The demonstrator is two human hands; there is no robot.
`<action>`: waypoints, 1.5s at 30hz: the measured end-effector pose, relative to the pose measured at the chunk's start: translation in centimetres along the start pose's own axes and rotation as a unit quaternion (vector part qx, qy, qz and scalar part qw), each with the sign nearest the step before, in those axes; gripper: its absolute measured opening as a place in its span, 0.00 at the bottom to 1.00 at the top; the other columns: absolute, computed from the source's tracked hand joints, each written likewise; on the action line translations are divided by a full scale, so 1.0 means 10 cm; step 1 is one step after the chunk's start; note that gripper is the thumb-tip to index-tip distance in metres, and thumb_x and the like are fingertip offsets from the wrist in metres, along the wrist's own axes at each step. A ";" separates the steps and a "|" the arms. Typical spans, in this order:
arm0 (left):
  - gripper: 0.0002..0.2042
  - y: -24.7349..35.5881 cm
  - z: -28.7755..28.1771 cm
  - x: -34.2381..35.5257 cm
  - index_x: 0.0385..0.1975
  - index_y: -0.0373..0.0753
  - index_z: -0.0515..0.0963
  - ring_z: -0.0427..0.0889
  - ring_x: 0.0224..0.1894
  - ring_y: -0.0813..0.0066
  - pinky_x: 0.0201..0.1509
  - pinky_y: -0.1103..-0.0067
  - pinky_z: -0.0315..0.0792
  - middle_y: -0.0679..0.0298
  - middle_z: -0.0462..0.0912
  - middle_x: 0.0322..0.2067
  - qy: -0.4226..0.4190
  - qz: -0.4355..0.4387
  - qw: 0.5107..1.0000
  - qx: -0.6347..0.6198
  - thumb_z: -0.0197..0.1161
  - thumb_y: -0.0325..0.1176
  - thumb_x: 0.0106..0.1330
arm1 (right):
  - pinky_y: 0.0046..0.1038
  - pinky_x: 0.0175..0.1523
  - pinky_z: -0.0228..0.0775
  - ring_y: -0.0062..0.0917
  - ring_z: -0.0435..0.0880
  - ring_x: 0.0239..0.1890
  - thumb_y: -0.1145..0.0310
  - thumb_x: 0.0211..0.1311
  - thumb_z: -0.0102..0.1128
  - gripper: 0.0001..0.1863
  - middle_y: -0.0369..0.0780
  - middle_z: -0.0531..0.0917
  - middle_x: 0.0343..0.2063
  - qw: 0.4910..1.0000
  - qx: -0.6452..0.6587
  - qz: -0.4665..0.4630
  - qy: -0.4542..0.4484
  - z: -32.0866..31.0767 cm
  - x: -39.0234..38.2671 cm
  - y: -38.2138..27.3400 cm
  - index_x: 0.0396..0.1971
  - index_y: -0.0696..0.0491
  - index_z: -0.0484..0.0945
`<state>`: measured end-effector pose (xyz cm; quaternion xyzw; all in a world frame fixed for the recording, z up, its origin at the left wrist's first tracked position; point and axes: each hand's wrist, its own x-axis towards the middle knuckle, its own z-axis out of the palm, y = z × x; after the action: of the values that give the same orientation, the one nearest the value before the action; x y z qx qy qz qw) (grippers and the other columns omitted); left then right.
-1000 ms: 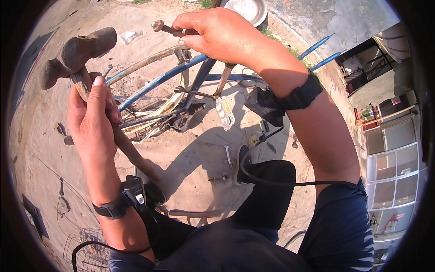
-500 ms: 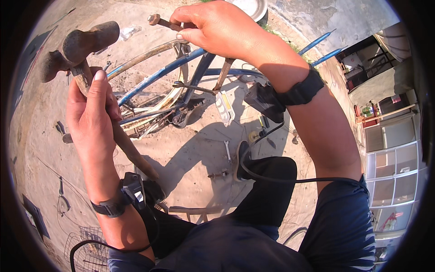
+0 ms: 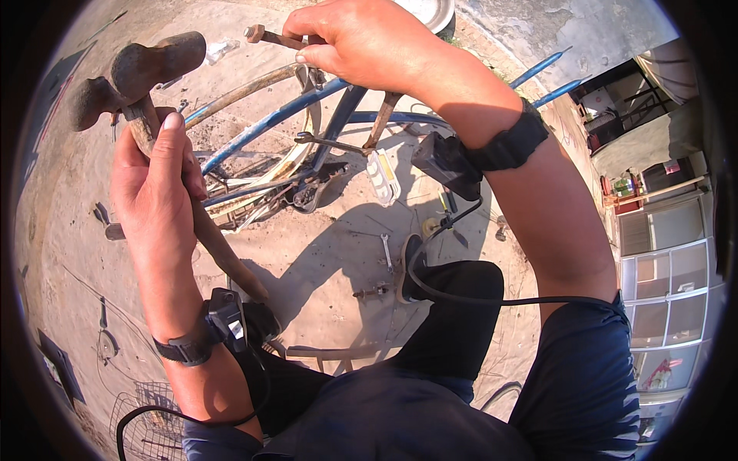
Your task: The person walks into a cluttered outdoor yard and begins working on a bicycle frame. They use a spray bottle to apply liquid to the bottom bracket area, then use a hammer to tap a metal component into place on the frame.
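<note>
My left hand is closed round the wooden handle of a hammer, just below its rusty, rounded metal head. The handle slants down toward my left wrist strap. My right hand, higher and to the right, pinches a rusty bolt between thumb and fingers. Its threaded tip points left, and my fingers hide its other end. Beneath that hand lies a blue tubular frame, like a bicycle's. A rusty brown bar and an open-ended spanner show below my right wrist.
On the concrete ground lie another spanner, a white packet and a rusty metal piece. A wire basket stands at lower left, a pale basin at the top. A cable runs from my right wrist device.
My right hand and the bolt have shifted slightly left. The hammer in my left hand has barely moved.
</note>
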<state>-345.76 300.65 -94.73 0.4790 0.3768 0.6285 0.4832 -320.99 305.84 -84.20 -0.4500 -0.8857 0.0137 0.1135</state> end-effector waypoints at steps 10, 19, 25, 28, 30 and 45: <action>0.07 -0.06 0.05 -0.01 0.39 0.39 0.75 0.69 0.20 0.89 0.21 0.88 0.63 0.73 0.73 0.23 -0.004 -0.005 0.998 0.055 0.59 0.35 0.78 | 0.41 0.53 0.77 0.46 0.85 0.47 0.63 0.69 0.60 0.20 0.52 0.84 0.46 1.000 0.005 0.010 -0.005 -0.04 0.01 -0.02 0.59 0.52 0.77; 0.08 -0.07 0.06 -0.01 0.39 0.40 0.75 0.69 0.20 0.89 0.22 0.87 0.63 0.74 0.72 0.22 0.002 -0.008 0.998 0.066 0.60 0.36 0.78 | 0.41 0.52 0.77 0.45 0.85 0.46 0.63 0.69 0.61 0.20 0.52 0.84 0.45 1.000 0.007 0.016 -0.007 0.00 0.02 -0.05 0.58 0.51 0.77; 0.07 -0.07 0.05 0.00 0.40 0.40 0.74 0.67 0.19 0.88 0.23 0.87 0.62 0.73 0.70 0.22 0.004 -0.017 0.996 0.085 0.58 0.37 0.79 | 0.42 0.51 0.77 0.45 0.85 0.46 0.63 0.69 0.61 0.19 0.51 0.84 0.44 1.000 0.009 0.018 -0.011 -0.01 0.04 -0.06 0.58 0.50 0.78; 0.08 -0.04 0.07 -0.01 0.40 0.40 0.74 0.67 0.19 0.88 0.23 0.87 0.62 0.73 0.69 0.22 0.005 -0.017 0.996 0.086 0.58 0.37 0.79 | 0.42 0.51 0.77 0.45 0.85 0.46 0.63 0.68 0.61 0.19 0.51 0.84 0.44 1.000 0.011 0.017 -0.013 -0.01 0.05 -0.07 0.57 0.50 0.78; 0.08 -0.02 0.07 -0.02 0.40 0.40 0.74 0.67 0.20 0.88 0.23 0.87 0.62 0.73 0.69 0.22 0.001 -0.014 0.996 0.084 0.58 0.37 0.79 | 0.42 0.51 0.77 0.45 0.85 0.46 0.63 0.68 0.61 0.19 0.51 0.84 0.44 1.000 0.011 0.018 -0.015 0.00 0.05 -0.08 0.57 0.50 0.78; 0.08 -0.08 0.03 0.00 0.40 0.41 0.74 0.68 0.20 0.88 0.24 0.87 0.63 0.73 0.70 0.23 0.001 -0.016 0.996 0.086 0.59 0.38 0.78 | 0.42 0.49 0.78 0.45 0.86 0.44 0.63 0.68 0.62 0.18 0.49 0.85 0.42 0.999 0.008 0.025 -0.020 0.03 0.08 -0.10 0.56 0.49 0.79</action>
<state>-345.25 300.86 -95.36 0.5122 0.4378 0.5862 0.4498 -322.35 305.91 -84.17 -0.4710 -0.8760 0.0332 0.0988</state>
